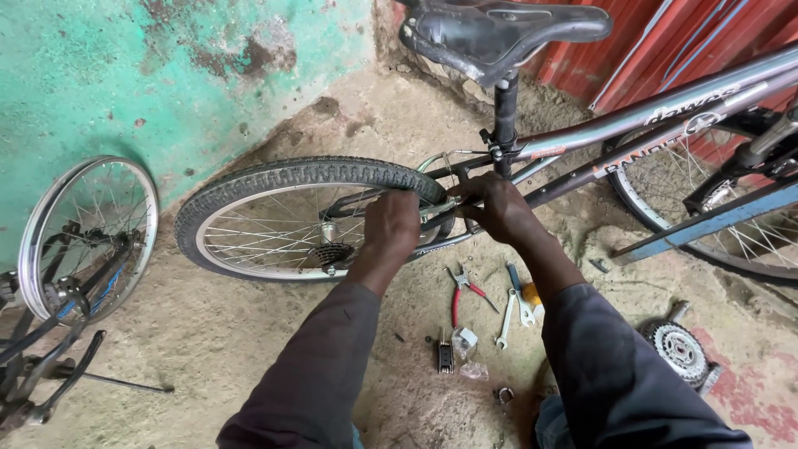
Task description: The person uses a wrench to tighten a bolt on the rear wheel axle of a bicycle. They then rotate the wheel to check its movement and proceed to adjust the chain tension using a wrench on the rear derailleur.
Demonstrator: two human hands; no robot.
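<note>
Can't really see the fingers here. Both hands are seen from the back, so what they're pinching is mostly covered. The left hand is curled down over the top of the rear wheel, right where the tyre meets the thin frame tubes, and it looks closed around something there, though I can't tell if it's the tyre, a tube or a brake part. The right hand sits just beside it, toward the seat post, wrapped around the frame where the tubes join, fist fairly tight. The two hands are near each other but not touching.

The wheel itself: knobbly black tyre, shiny rim, thin spokes, a small stack of gears at the hub just below the left wrist. It stands upright in the bike, its far end hidden behind the left hand. The frame is grey-silver with lettering and runs off the picture on the right. The black saddle is straight above the right hand, its top cut off by the edge.

Below the hands on the dirt floor: red-handled pliers, a couple of spanners, a small dark multi-tool and some clear plastic bits I can't make out. A loose sprocket lies off to the right of the right sleeve. Way left of the grip, a second wheel leans by the green wall, partly cut off.
</note>
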